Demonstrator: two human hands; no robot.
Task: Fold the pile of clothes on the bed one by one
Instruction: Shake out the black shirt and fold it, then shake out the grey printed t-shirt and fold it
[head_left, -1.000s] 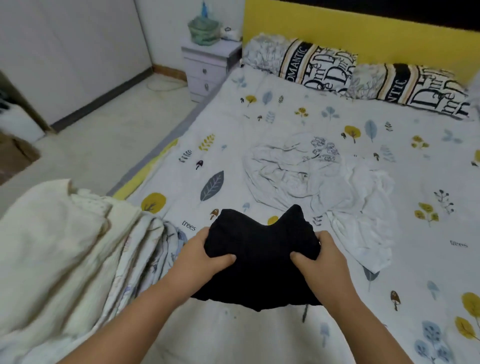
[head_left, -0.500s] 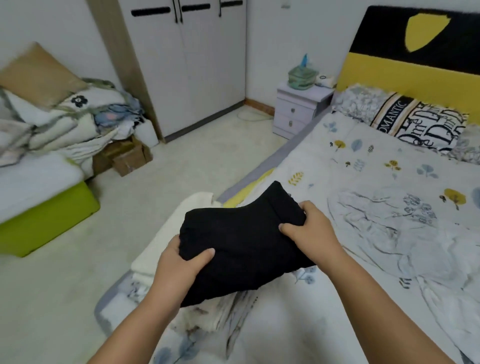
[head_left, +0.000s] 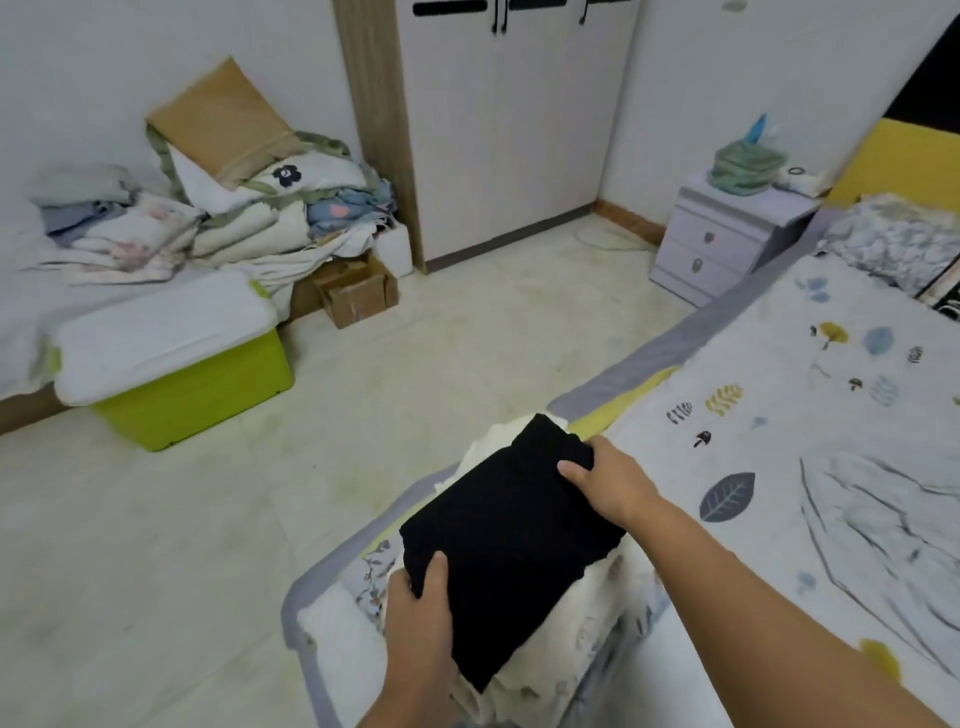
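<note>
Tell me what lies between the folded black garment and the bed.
In the head view, a stack of cream folded clothes lies under the folded black garment, on the bed corner.

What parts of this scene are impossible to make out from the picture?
- Head view: what kind of garment the folded black garment is; the folds hide it.
- The stack of folded clothes beneath: count hidden by the garment.
- Left hand and right hand: fingers tucked underneath.
- Unfolded white garment: cut off by the right edge.

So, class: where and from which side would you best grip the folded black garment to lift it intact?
Grip the folded black garment at its two short ends, as the left hand and right hand do, thumbs on top. It is a flat, layered rectangle; supporting both ends probably keeps the folds together.
</note>
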